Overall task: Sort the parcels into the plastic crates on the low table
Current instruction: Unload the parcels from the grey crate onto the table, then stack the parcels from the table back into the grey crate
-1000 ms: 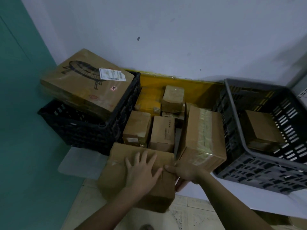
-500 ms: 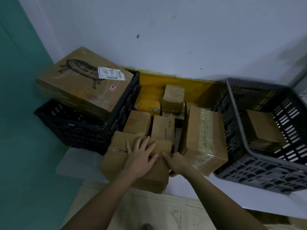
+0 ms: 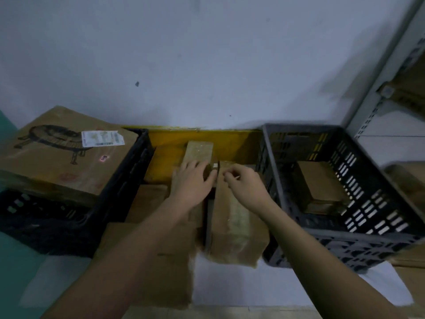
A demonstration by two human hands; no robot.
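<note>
Several brown cardboard parcels stand between two crates on the low white table (image 3: 232, 286). My left hand (image 3: 193, 181) lies with straight fingers on a small parcel (image 3: 199, 149) at the back of the group. My right hand (image 3: 245, 184) curls its fingers over the far top edge of a tall taped parcel (image 3: 236, 229). A wide flat parcel (image 3: 161, 252) lies at the table's front under my left forearm. The black crate (image 3: 124, 187) on the left carries a big printed box (image 3: 57, 157). The grey crate (image 3: 345, 237) on the right holds one parcel (image 3: 322, 185).
A yellow crate wall (image 3: 232, 140) runs behind the parcels against the white wall. A metal shelf post (image 3: 377, 97) rises at the right with cartons behind it. A teal wall (image 3: 9, 261) borders the left side. Tiled floor shows below the table edge.
Both hands have left the wide flat parcel, which now lies at the table's front. They have reached farther back, onto the small parcel and the tall taped parcel. The view has moved closer.
</note>
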